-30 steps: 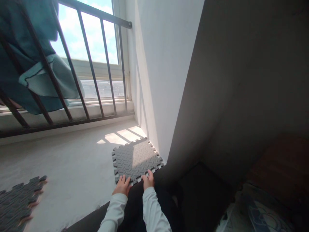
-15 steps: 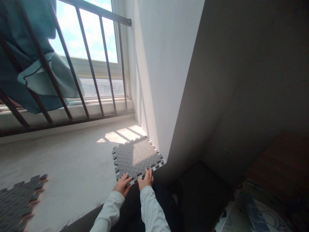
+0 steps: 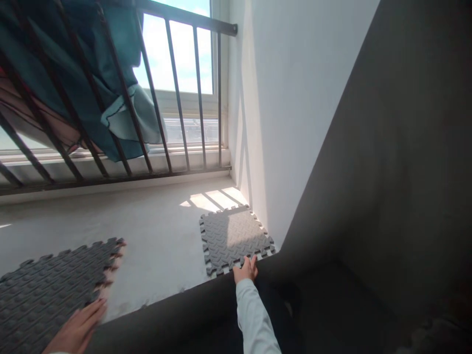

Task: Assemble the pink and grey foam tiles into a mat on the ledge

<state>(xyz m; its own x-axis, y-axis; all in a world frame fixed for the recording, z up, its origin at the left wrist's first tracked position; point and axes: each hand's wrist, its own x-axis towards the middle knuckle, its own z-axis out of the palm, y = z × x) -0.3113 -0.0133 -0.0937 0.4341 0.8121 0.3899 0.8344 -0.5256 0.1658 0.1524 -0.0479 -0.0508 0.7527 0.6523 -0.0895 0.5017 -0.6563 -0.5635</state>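
Note:
A grey foam puzzle mat tile [image 3: 234,238] lies flat on the pale concrete floor in the corner by the white wall. My right hand [image 3: 245,269] rests with spread fingers on its near edge. A stack of grey mat tiles [image 3: 51,285] lies at the lower left on the floor. My left hand [image 3: 75,331] is stretched out flat at the near edge of that stack, fingers apart, touching or just above it.
A dark metal railing [image 3: 147,98] runs along the window, with teal cloth [image 3: 73,73] draped over it. A white wall [image 3: 287,123] stands right of the tile, a dark shadowed wall [image 3: 398,172] beyond it. A dark ledge edge [image 3: 169,314] crosses the foreground.
My left hand left the corner tile and swung far left to the stack of tiles. My right hand stayed on the tile's near edge. The view turned left.

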